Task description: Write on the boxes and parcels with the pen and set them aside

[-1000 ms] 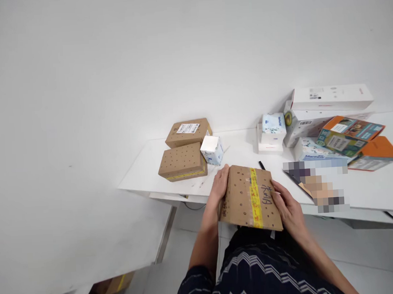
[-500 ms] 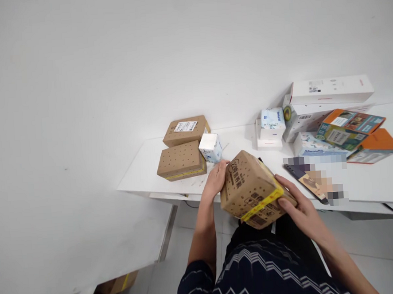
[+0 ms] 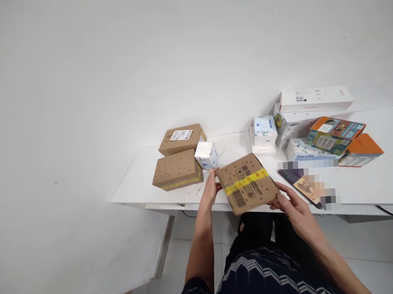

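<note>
A brown cardboard box (image 3: pixel 240 175) with yellow tape across its printed face is held up at the front edge of the white table, that face towards me. My left hand (image 3: pixel 211 189) supports its left side, some fingers hidden behind it. At the lower right corner, my right hand (image 3: pixel 294 208) grips it between thumb and fingers. Just beyond my left hand stands a small white and blue box (image 3: pixel 206 155). Left of that, two more brown boxes lie on the table, one taped in yellow (image 3: pixel 176 170) and one behind it with a white label (image 3: pixel 182 138).
On the right of the white table (image 3: pixel 352 190) are a stacked white and blue box (image 3: pixel 264 130), long white boxes (image 3: pixel 315 99) and orange-topped boxes (image 3: pixel 337 134). A phone-like flat object (image 3: pixel 302 187), partly pixelated, lies in front of them. A wall (image 3: pixel 191 54) stands behind.
The held box has turned so that its taped face now faces me, and it has risen slightly away from my body. Both hands stay on it. The view has shifted a little.
</note>
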A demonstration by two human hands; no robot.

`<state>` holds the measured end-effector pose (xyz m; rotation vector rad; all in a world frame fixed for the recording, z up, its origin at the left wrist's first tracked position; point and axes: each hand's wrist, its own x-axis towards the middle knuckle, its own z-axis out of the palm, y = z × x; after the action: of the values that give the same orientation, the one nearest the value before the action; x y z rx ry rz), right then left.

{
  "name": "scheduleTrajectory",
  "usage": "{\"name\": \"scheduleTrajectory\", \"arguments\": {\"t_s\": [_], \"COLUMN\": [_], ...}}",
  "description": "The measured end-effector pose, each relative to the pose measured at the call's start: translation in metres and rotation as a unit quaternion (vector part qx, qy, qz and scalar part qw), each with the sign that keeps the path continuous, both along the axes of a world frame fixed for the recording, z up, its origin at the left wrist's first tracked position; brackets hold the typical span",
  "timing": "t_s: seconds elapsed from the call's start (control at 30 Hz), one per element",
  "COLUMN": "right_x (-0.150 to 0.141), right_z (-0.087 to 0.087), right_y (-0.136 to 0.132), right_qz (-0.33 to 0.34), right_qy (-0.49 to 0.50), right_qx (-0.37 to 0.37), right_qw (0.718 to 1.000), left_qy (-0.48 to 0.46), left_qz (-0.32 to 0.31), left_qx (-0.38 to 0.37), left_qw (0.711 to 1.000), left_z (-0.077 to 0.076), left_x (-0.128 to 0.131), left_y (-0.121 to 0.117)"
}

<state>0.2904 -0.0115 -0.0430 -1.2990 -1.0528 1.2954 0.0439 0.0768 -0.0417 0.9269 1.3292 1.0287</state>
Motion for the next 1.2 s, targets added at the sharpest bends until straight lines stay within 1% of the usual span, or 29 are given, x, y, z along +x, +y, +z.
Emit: {"name": "scheduleTrajectory", "arguments": {"t_s": [0.07,0.1,0.2,0.27,0.33,0.4,0.47,0.5,0.57,0.63,0.73,0.8,0.83,0.87,0.93,1.07,1.2], "right_x": [-0.002,-0.004,-0.006,-0.006,-0.007,-0.008,-0.008,-0.009,-0.008,-0.005,-0.001,-0.001,-0.001,-0.001,-0.003,-0.007,-0.008], "right_z": [-0.004,-0.006,-0.016,-0.024,-0.032,-0.038,-0.040,-0.039,-0.031,-0.018,0.003,0.010,0.011,0.010,0.004,-0.010,-0.016], "right_y": [-0.002,-0.003,-0.003,-0.003,-0.002,-0.001,0.000,-0.001,-0.002,-0.005,-0.007,-0.007,-0.007,-0.006,-0.004,-0.004,-0.005], "right_qz": [0.002,0.004,0.007,0.007,0.019,0.037,0.037,0.031,0.019,0.014,0.011,0.011,0.011,0.011,0.014,0.018,0.024], "right_qy": [-0.005,-0.012,-0.048,-0.101,-0.182,-0.265,-0.316,-0.327,-0.325,-0.305,-0.264,-0.245,-0.241,-0.241,-0.247,-0.259,-0.269], "right_qx": [-0.002,-0.002,0.013,0.042,0.079,0.113,0.142,0.153,0.160,0.152,0.143,0.141,0.139,0.137,0.130,0.112,0.115], "right_qw": [1.000,1.000,0.999,0.994,0.980,0.957,0.937,0.932,0.932,0.940,0.954,0.959,0.960,0.961,0.960,0.959,0.956], "left_qy": [-0.013,-0.006,0.047,0.071,0.066,0.035,0.017,0.020,0.042,0.063,0.095,0.119,0.129,0.139,0.154,0.188,0.202], "left_qz": [-0.006,-0.005,-0.009,-0.005,0.008,0.016,0.003,-0.005,-0.012,-0.017,-0.041,-0.060,-0.064,-0.066,-0.067,-0.065,-0.064], "left_qx": [0.025,0.042,0.111,0.148,0.158,0.154,0.144,0.139,0.130,0.131,0.137,0.141,0.144,0.148,0.148,0.131,0.123], "left_qw": [1.000,0.999,0.993,0.986,0.985,0.987,0.989,0.990,0.990,0.989,0.985,0.981,0.979,0.977,0.975,0.971,0.970], "left_z": [-0.001,-0.001,0.002,0.001,-0.005,-0.012,-0.018,-0.018,-0.012,0.002,0.027,0.039,0.043,0.044,0.043,0.032,0.027], "left_x": [0.006,0.008,0.014,0.017,0.021,0.024,0.025,0.025,0.023,0.019,0.015,0.014,0.015,0.016,0.019,0.022,0.021], "left_y": [-0.002,-0.005,-0.013,-0.019,-0.024,-0.030,-0.037,-0.040,-0.047,-0.053,-0.060,-0.064,-0.065,-0.065,-0.065,-0.062,-0.061]}}
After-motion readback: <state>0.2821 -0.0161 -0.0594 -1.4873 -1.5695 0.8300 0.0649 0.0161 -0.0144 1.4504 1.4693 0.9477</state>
